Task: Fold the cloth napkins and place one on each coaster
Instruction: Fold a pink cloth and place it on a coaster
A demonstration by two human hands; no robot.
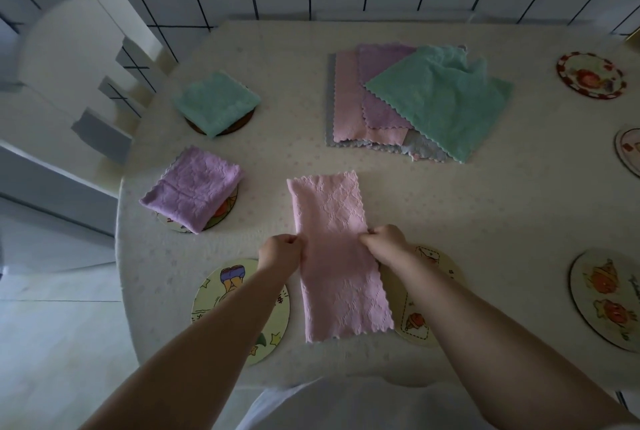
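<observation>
Two bare forearms reach in from the lower edge of the head view, with no sleeve, watch, ring or bracelet on either. The left hand (pixel 281 251) and the right hand (pixel 387 242) are ungloved. Below the near edge of the table (pixel 485 207), between the two arms, shows a pale white garment (pixel 311 409), plain and unmarked

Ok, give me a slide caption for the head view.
Both hands pinch a half-folded pink napkin mid-table; two coasters already covered.
</observation>
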